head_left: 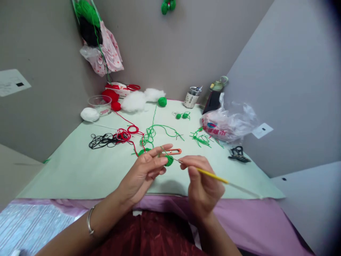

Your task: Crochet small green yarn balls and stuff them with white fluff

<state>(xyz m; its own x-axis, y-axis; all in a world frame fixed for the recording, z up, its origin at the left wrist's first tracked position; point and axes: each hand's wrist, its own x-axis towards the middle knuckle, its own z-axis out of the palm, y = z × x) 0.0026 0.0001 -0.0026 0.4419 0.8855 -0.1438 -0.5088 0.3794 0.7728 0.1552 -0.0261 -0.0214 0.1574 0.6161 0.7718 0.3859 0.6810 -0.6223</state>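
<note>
Between my hands is a small round green crochet piece (168, 160). My left hand (149, 166) pinches it from the left, with a green strand running over the raised index finger. My right hand (204, 183) is closed around a crochet hook with a yellow handle (211, 175), its metal tip at the green piece. Just behind the piece, an orange tool with a slot (174, 152) lies on the table. Loose green yarn (150, 135) is tangled beyond my left fingers.
On the pale table (80, 170), black yarn (102, 141) and red yarn (125, 135) lie left. Behind are a clear tub (102, 106), white stuffing (134, 102), and a pen can (191, 97). At right are a plastic bag (229, 122) and black hair clip (239, 154).
</note>
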